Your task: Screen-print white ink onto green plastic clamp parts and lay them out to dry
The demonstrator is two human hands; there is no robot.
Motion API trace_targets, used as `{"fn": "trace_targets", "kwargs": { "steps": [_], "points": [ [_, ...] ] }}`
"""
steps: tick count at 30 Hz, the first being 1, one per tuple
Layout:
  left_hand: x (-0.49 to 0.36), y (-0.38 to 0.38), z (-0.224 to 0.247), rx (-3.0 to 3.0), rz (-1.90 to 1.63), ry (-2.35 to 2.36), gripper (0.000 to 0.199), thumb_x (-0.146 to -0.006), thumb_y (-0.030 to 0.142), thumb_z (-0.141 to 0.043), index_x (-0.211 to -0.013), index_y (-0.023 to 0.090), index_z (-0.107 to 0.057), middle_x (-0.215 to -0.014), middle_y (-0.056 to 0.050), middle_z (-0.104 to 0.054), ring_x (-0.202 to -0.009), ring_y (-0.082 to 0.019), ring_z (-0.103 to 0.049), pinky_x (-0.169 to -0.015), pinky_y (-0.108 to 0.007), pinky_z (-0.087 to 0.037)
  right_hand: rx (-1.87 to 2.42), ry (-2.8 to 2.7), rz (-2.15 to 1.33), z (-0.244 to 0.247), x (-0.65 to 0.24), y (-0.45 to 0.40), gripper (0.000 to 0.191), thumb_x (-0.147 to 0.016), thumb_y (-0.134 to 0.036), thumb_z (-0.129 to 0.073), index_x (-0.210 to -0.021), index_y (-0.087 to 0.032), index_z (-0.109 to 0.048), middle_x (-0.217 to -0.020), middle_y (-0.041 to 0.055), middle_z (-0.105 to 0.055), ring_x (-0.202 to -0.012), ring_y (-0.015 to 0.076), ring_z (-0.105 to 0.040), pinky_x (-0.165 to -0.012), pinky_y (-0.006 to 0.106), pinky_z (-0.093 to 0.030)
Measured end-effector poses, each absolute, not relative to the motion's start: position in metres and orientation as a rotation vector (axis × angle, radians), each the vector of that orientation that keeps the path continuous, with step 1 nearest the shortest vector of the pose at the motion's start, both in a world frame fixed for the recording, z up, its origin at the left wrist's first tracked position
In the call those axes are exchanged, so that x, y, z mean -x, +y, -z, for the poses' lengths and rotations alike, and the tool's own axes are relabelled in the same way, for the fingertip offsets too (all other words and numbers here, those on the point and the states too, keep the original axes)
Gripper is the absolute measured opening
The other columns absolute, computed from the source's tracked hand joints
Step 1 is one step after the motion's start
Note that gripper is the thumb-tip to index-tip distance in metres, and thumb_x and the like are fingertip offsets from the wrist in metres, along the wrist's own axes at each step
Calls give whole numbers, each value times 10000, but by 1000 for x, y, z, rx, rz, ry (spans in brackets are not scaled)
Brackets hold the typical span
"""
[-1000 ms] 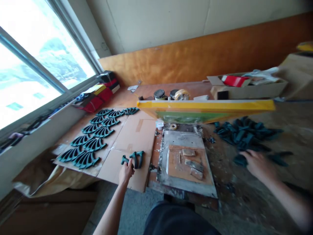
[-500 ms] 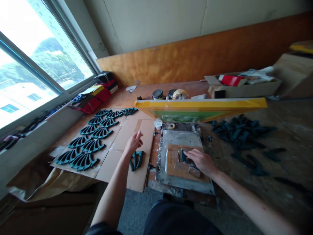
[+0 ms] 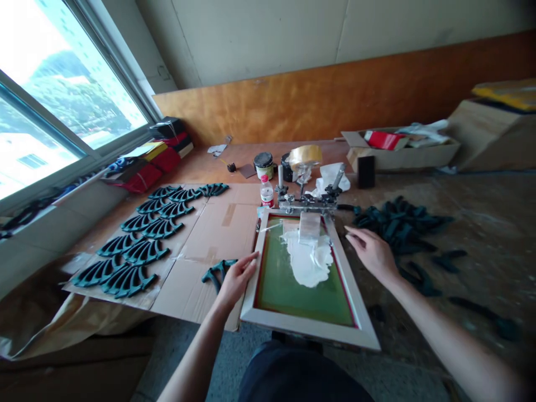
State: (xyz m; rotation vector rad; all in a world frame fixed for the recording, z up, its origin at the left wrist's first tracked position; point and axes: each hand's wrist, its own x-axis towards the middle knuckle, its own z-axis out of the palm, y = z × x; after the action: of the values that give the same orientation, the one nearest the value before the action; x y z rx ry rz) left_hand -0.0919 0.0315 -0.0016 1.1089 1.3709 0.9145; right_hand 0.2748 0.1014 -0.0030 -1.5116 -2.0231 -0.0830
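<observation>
A screen printing frame (image 3: 248, 316) lies flat before me, its green mesh (image 3: 272, 296) carrying a pool of white ink (image 3: 310, 268). At the far end of the mesh a pale squeegee (image 3: 310, 226) rests in the ink. My left hand (image 3: 238, 278) is at the left rail, fingers bent against its edge. Off the right rail hovers my right hand (image 3: 372, 254), fingers loosely extended with nothing visible in them. Just beyond my left hand, dark green handle-shaped parts (image 3: 215, 273) lie on cardboard, partly covered by it. Whatever is under the screen is hidden.
Rows of similar green parts (image 3: 144, 248) cover the cardboard (image 3: 201, 237) at left. More are heaped (image 3: 402, 223) at right. Behind the frame stand a metal hinge clamp (image 3: 307, 205), a bottle (image 3: 267, 192), a jar (image 3: 263, 166) and a tape roll (image 3: 305, 156). An open carton (image 3: 410, 153) sits farther back.
The raised screen has come down flat over the base board. My left hand has moved to its left rail. My right hand has left the part on the board and moved to the right.
</observation>
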Motion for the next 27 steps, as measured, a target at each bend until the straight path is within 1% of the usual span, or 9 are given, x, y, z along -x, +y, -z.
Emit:
{"fn": "trace_targets", "kwargs": {
  "steps": [2,3,5,8,12,15,18,23,27],
  "points": [
    [91,26,39,-1182,-844,1495,713,-803,513,-565,-1400,146,-434,-705,-2,-642,-653,-151,-579,-601,-232,-434,1458,-2101,106,-14,-256,118,453,-873,-387,-557,-1253,-140,-563,-1165,139,-600,-1046,255,-575,-882,365,-493],
    [90,27,52,-1234,-810,1560,710,-819,485,-549,-1429,158,-392,-700,4,-633,-653,-151,-578,-607,-234,-432,1445,-2191,103,-20,-241,124,475,-829,-368,-629,-1246,-152,-556,-1192,145,-575,-1093,273,-544,-912,383,-477],
    [88,29,68,-1323,-735,1645,673,-849,447,-504,-1449,177,-359,-714,1,-633,-663,-157,-586,-617,-242,-430,1478,-2403,53,-25,-213,129,373,-774,-298,-695,-1111,-164,-607,-1096,126,-599,-1048,272,-549,-876,367,-481],
    [89,33,74,-1364,-667,1673,636,-865,446,-472,-1440,191,-377,-780,-21,-665,-715,-177,-618,-644,-253,-444,1500,-2609,-85,-13,-189,116,55,-798,-169,-620,-853,-175,-623,-862,67,-630,-871,215,-573,-760,298,-472],
    [91,33,72,-1357,-655,1675,606,-865,470,-468,-1410,210,-424,-899,-42,-707,-819,-201,-652,-713,-264,-475,1104,-2745,-164,5,-203,75,211,-800,-32,-456,-823,-168,-616,-830,67,-627,-851,198,-547,-747,293,-435],
    [90,32,71,-1326,-672,1671,584,-867,457,-476,-1395,210,-444,-947,-46,-716,-859,-204,-662,-755,-267,-488,847,-2842,-272,-1,-216,63,232,-755,-24,-466,-811,-188,-620,-799,50,-623,-809,190,-538,-702,292,-423],
    [88,32,68,-1273,-688,1699,575,-855,432,-517,-1381,207,-463,-955,-50,-719,-866,-206,-664,-761,-272,-498,909,-2788,-306,-6,-213,66,199,-754,-41,-493,-763,-200,-612,-755,28,-616,-778,185,-538,-682,296,-424],
    [86,31,65,-1199,-727,1672,591,-841,437,-546,-1378,202,-462,-910,-56,-717,-826,-209,-660,-723,-286,-509,847,-2580,-30,16,-209,50,318,-817,-33,-390,-942,-153,-657,-906,93,-648,-923,220,-550,-788,340,-458],
    [87,31,64,-1158,-769,1610,622,-829,458,-557,-1381,188,-456,-867,-54,-708,-772,-193,-650,-673,-267,-500,836,-2624,-141,13,-215,48,239,-865,-114,-444,-964,-181,-651,-881,65,-649,-878,205,-568,-791,330,-464]
  ]
}}
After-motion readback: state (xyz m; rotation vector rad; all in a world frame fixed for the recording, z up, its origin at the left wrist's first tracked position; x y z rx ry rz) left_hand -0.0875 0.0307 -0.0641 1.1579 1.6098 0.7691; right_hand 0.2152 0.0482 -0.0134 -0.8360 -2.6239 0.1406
